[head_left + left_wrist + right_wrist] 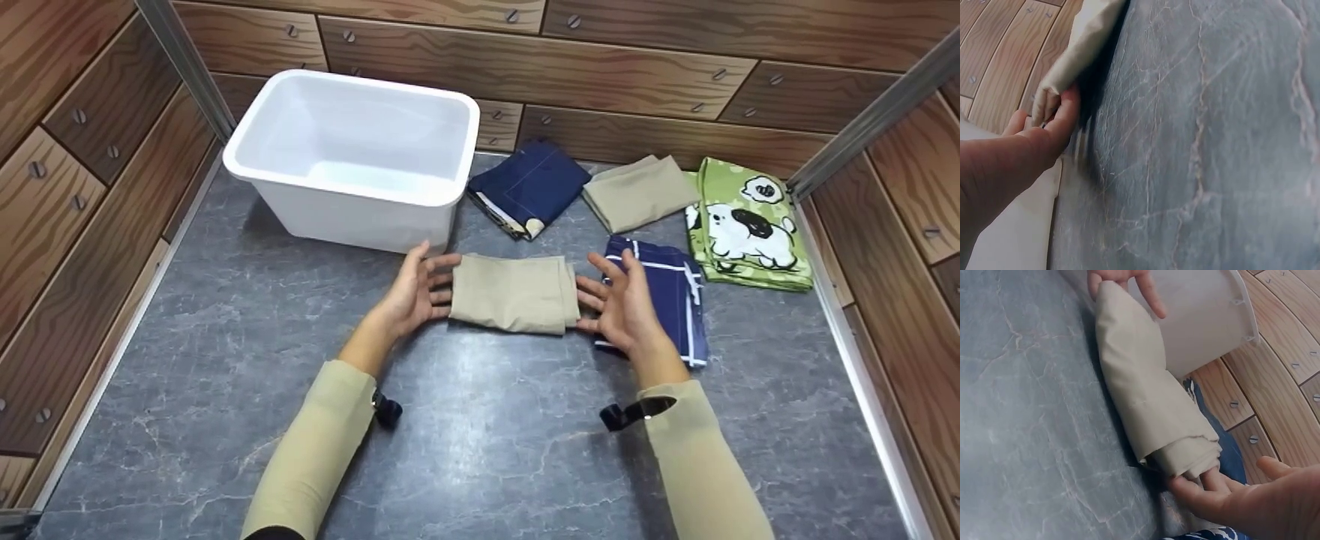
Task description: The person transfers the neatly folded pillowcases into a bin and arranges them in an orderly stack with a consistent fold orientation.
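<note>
Folded beige cloth (pixel 514 294), with the white plastic bin (pixel 352 217) at its ten o'clock.
Left hand (pixel 411 294) and right hand (pixel 621 304) support its nine and three o'clock ends on extended fingers, unclenched; probably light and floppy, best held from beneath.

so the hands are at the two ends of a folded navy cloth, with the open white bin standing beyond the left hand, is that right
One thing is off: the folded cloth between the left hand and right hand is beige, not navy, as the head view shows. The open white bin does stand beyond the left hand.
</note>
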Motion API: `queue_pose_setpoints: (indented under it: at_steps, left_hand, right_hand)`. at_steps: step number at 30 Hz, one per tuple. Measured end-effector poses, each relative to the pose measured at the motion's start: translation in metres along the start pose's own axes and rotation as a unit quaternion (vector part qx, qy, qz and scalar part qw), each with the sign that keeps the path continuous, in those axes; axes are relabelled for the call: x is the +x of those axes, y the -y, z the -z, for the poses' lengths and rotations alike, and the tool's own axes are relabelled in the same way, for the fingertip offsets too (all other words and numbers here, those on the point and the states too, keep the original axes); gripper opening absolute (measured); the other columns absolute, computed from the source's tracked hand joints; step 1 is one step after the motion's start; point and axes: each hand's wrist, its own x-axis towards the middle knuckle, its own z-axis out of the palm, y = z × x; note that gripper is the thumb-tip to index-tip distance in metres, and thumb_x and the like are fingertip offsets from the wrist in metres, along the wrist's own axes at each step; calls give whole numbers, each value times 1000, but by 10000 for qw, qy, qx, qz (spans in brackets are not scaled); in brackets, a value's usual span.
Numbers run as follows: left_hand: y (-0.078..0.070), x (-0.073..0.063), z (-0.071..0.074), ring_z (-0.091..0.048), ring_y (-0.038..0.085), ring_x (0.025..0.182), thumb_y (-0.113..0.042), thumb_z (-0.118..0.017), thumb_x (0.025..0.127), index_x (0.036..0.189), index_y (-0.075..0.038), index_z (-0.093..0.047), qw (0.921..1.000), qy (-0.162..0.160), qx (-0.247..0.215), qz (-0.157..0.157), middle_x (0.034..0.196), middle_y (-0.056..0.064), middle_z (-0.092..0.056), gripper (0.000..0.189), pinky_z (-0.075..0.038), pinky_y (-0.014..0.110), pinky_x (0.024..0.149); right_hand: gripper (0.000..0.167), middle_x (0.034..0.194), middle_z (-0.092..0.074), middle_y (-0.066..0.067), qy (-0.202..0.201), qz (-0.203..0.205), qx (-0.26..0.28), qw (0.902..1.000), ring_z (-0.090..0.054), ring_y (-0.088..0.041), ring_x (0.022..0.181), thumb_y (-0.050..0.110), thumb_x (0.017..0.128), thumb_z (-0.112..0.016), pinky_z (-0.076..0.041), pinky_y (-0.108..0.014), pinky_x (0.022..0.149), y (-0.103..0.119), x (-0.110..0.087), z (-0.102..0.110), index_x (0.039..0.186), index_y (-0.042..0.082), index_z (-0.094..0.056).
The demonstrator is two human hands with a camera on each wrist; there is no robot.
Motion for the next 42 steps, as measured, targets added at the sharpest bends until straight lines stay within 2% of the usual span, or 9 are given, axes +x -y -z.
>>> queue_pose_setpoints:
  at_steps: [6,13,17,22,26,29,32,37,42]
  left_hand:
    - [2,1,2,-48,38,130,-64,-26,97,150,-13,-40,10000,-11,33,33,151,19,-36,75,-47,49,99]
    - [4,1,4,-47,37,129,-66,-27,96,153,-13,-36,9999,25,79,78,150,22,-37,79,-47,49,98]
    - [4,2,4,-45,38,130,-67,-29,95,154,-13,-35,9999,55,37,121,151,24,-36,80,-46,49,100]
    - [4,1,4,-44,38,132,-65,-28,96,153,-13,-36,9998,44,1,180,151,23,-35,78,-45,50,101]
    - [5,0,3,-44,38,133,-64,-28,97,151,-14,-39,9998,43,-39,203,151,21,-36,75,-46,51,99]
    - [5,-1,4,-44,37,134,-64,-29,97,151,-14,-40,9998,40,-46,202,152,20,-36,74,-46,51,99]
    - [4,-1,4,-43,38,134,-64,-29,97,151,-13,-39,9998,37,-32,195,152,20,-36,75,-46,52,98]
    - [4,-1,1,-44,39,133,-63,-28,97,152,-13,-38,9998,64,-42,187,152,21,-35,74,-46,53,99]
    - [4,0,0,-43,39,133,-62,-28,97,152,-13,-38,9998,89,-70,157,153,21,-34,74,-45,54,100]
  right_hand:
    - [79,166,8,-19,-90,38,276,9996,4,-44,150,70,97,-23,-4,-65,118,-3,0,3,162,27,-9]
    - [78,164,8,-23,133,-87,499,9986,-2,-49,149,70,97,-21,-13,-56,119,-3,0,8,161,29,-8]
    - [79,164,3,-27,251,-197,467,9984,-9,-44,150,72,96,-20,-34,-40,102,-3,2,11,161,29,-7]
    - [79,163,-10,-27,407,-247,354,9982,-20,-36,146,70,96,-17,-38,-32,84,-5,6,10,161,28,-5]
    - [77,163,-18,-22,448,-164,215,9986,-20,-36,148,69,98,-17,-33,-39,103,-7,6,9,162,27,-4]
    - [77,164,-18,-20,515,-129,22,9986,-15,-37,151,67,99,-18,-15,-51,118,-7,4,7,162,26,-2]
    - [77,165,-18,-17,543,-153,-117,9983,-12,-39,151,68,99,-20,-5,-62,118,-4,1,4,162,26,-4]
    - [80,165,-17,-16,465,-162,-98,9987,-9,-43,150,71,97,-26,-10,-78,110,0,-2,0,161,28,-6]
    - [77,166,-13,-17,244,-162,131,9995,-11,-45,149,67,98,-28,-14,-71,114,-4,-3,-2,161,28,-7]
